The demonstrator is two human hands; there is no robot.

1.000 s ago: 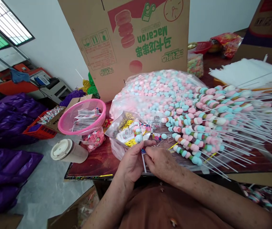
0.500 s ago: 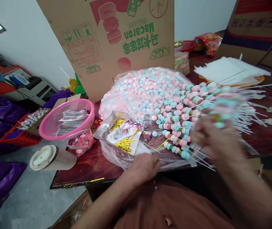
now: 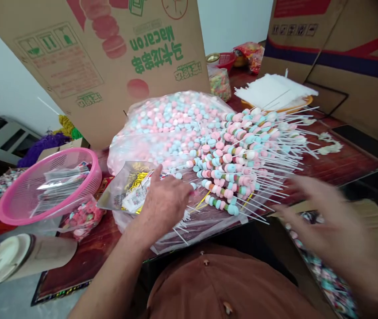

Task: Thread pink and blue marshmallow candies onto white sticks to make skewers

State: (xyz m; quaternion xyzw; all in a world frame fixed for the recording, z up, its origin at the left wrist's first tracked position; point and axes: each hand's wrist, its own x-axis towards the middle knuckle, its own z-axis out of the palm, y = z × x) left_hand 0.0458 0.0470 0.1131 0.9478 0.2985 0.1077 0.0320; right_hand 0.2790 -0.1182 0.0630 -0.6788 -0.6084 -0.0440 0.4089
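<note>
My left hand (image 3: 167, 199) hovers over the near edge of the table, fingers apart and nothing visible in it. It partly covers a clear bag of printed wrappers (image 3: 136, 200) and gold twist ties (image 3: 140, 179). Thin white sticks (image 3: 180, 228) lie just below that hand. My right hand (image 3: 328, 217), smeared by motion, is spread above an open carton (image 3: 371, 221) at the table's right side; I see nothing in its grasp. Between the hands lies a heap of candy skewers (image 3: 238, 155), pink, blue and white, their sticks pointing right.
Behind the skewers rests a large clear bag of loose candies (image 3: 175, 115). At left are a pink basket (image 3: 9, 195) of wrappers, a small bag of pink candies (image 3: 84, 217) and a lidded cup (image 3: 52, 252). White sticks (image 3: 271, 91) fill a tray at back right. A tall cardboard box (image 3: 116, 106) stands behind.
My right hand has moved right and down, and the blurred candy skewer it carried no longer shows in it. My left hand has risen leftward and its fingers have spread. The view has swung right.
</note>
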